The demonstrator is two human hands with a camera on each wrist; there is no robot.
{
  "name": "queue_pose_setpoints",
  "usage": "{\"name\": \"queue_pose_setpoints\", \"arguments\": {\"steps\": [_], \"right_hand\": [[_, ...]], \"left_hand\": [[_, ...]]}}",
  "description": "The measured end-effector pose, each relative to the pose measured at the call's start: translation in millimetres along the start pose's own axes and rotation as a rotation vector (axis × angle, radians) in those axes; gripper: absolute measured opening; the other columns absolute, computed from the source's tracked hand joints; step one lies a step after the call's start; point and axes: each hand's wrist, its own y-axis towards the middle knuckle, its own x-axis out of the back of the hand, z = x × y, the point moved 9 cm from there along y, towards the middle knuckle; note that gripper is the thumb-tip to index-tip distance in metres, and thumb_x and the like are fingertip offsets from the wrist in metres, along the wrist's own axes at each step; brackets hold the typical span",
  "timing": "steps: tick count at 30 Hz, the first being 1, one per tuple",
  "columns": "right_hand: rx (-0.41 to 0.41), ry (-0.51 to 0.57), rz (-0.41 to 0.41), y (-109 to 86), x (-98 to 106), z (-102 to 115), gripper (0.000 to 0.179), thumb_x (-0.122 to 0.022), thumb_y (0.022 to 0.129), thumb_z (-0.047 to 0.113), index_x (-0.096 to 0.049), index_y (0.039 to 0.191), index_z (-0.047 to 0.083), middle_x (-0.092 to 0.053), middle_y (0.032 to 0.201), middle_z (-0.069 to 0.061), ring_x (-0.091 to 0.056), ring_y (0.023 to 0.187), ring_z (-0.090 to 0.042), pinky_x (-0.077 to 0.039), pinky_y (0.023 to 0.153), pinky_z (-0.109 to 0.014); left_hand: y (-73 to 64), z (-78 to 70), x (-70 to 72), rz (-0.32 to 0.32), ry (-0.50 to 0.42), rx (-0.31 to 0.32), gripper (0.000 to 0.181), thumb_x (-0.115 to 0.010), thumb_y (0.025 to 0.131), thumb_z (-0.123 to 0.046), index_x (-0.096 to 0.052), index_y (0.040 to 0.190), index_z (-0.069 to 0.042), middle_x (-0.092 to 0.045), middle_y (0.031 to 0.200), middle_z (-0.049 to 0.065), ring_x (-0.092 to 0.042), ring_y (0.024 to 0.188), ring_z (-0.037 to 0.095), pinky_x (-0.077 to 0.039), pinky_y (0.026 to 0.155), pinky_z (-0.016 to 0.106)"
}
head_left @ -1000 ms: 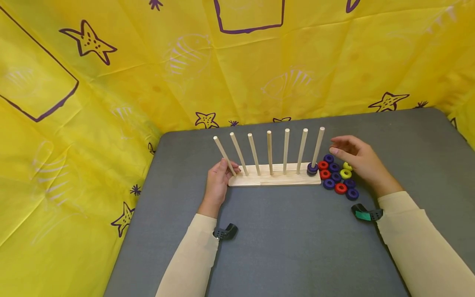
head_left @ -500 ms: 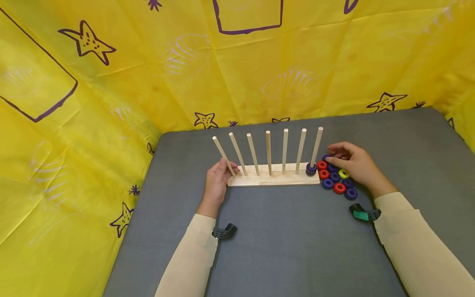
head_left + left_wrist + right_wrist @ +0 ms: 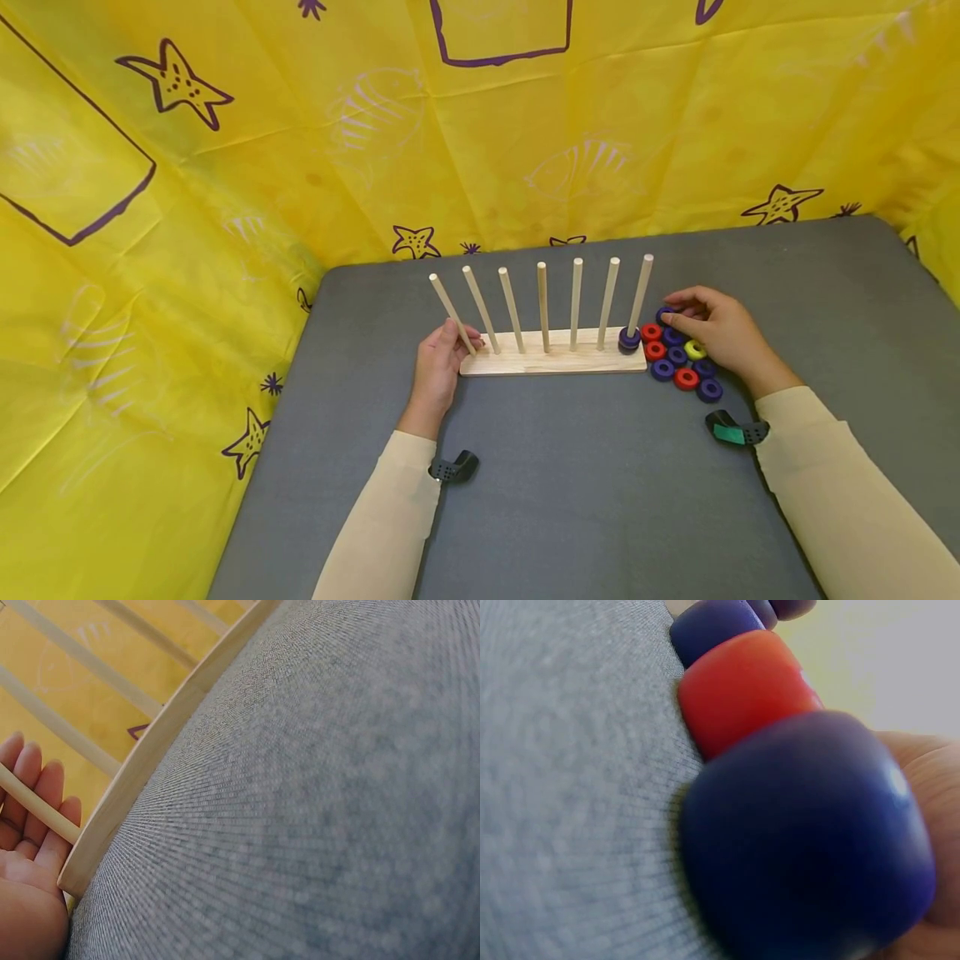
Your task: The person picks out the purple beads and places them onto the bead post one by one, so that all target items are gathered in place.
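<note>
A pale wooden peg board (image 3: pixel 555 360) with a row of upright pegs lies across the table. My left hand (image 3: pixel 437 371) holds its left end, with thumb and fingers about the leftmost peg (image 3: pixel 37 804). Two dark blue rings (image 3: pixel 628 340) sit stacked low on the rightmost peg. Beyond that end my right hand (image 3: pixel 723 337) pinches a blue ring (image 3: pixel 663 313) at the far side of the loose rings. In the right wrist view a near blue ring (image 3: pixel 802 840) and a red ring (image 3: pixel 742 694) hide the fingertips.
Loose red rings (image 3: pixel 686 379), blue rings and a yellow ring (image 3: pixel 695 349) lie close together beside the board's right end. Behind the grey table (image 3: pixel 570 483) hangs a yellow cloth (image 3: pixel 480 150) with sea drawings.
My right hand has come down and left onto the far blue ring, covering one yellow ring. Since half a second ago that blue ring has shifted slightly. The left hand stays put.
</note>
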Motion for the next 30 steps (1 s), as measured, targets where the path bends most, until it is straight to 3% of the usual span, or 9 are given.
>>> {"name": "queue_pose_setpoints", "arguments": {"steps": [10, 21, 30], "right_hand": [[-0.036, -0.021, -0.029, 1.2, 4.8, -3.0, 0.035, -0.071, 0.11, 0.026, -0.069, 0.133, 0.0, -0.063, 0.118, -0.019, -0.055, 0.097, -0.03, -0.045, 0.076, -0.028], [-0.04, -0.034, -0.022, 0.4, 6.4, -4.8, 0.038, -0.073, 0.108, 0.024, -0.066, 0.135, -0.002, -0.065, 0.116, -0.021, -0.056, 0.098, -0.032, -0.045, 0.075, -0.026], [-0.047, -0.036, -0.017, 0.7, 7.0, -5.5, 0.041, -0.073, 0.108, 0.023, -0.064, 0.137, -0.004, -0.065, 0.118, -0.024, -0.057, 0.101, -0.034, -0.046, 0.077, -0.027]], "left_hand": [[0.2, -0.3, 0.9, 0.001, 0.002, -0.002, 0.059, -0.055, 0.115, -0.048, -0.07, 0.101, 0.008, -0.069, 0.1, 0.013, -0.068, 0.094, 0.023, -0.056, 0.094, 0.033], [-0.3, -1.5, -0.9, 0.004, -0.006, -0.008, 0.06, -0.055, 0.115, -0.047, -0.069, 0.102, 0.009, -0.069, 0.1, 0.015, -0.068, 0.094, 0.024, -0.057, 0.093, 0.034], [0.3, 0.2, 0.0, -0.005, 0.0, 0.001, 0.053, -0.049, 0.119, -0.036, -0.069, 0.102, 0.01, -0.069, 0.1, 0.015, -0.068, 0.094, 0.022, -0.057, 0.094, 0.034]]}}
